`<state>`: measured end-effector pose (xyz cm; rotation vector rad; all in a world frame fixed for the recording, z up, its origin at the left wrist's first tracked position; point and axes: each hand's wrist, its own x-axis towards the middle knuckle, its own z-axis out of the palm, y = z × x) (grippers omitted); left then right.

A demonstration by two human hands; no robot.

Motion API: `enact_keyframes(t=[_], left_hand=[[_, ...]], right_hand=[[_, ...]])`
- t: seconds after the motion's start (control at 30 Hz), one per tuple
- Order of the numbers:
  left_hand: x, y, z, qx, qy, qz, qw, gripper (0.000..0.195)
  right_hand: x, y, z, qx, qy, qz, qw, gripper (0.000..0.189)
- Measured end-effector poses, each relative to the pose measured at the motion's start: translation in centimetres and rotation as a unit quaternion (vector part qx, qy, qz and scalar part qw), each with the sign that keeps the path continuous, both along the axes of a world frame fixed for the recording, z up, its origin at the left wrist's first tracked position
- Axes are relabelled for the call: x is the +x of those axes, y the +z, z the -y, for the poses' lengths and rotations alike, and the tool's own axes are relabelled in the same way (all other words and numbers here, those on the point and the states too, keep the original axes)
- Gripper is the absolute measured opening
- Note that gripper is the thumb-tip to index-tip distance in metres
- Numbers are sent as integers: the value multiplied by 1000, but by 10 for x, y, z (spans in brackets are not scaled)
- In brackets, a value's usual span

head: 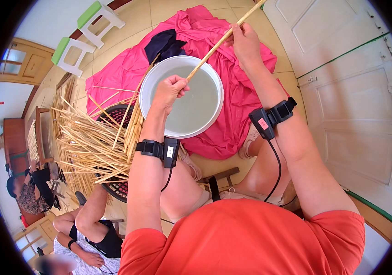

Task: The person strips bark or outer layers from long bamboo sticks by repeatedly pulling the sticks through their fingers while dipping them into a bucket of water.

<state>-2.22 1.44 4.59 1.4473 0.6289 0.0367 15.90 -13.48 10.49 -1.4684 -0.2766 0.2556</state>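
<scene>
A long pale peeled stick (213, 51) runs diagonally above a white round tub (220, 92). My left hand (170, 90) grips its lower end over the tub. Farther up, my right hand (244, 42) is closed around the same stick, and its far end passes out at the top of the view. Greyish, cloudy water (192, 106) fills much of the tub. Beside the tub on the left lies a large heap of similar peeled sticks (92, 142), resting across black plastic baskets (115, 189).
Pink cloth (213, 141) spreads under the tub, with a dark cloth (165, 44) on it. White doors (357, 130) stand close on the right. Two green-topped stools (103, 22) are at upper left. Two people sit at left, one nearby (89, 240), another farther off (32, 196).
</scene>
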Motion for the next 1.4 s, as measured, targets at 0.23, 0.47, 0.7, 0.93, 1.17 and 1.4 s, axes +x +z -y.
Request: enact_keyframes(t=[0.23,0.47,0.7,0.93,1.17,1.4], left_hand=[[0,6,5,57,17,-53,997,23],[5,12,17,56,-18,32,998,22],[9,9,18,39,-6,53,998,20],[14,3,21,33,33,3,999,21],[10,16,19,-7,-24,67,997,19],[12,6,19,31,23,25,999,22]], right_hand=[[-3,1,-1,-13,70,13,997,20],[-11,-4,-7,3,65,42,997,20],[-18,-2,-9,12,56,59,997,20],[-26,0,-11,10,58,75,995,18],[-13,-5,-6,18,40,65,997,19],[-29,3,-10,4,58,99,993,19]])
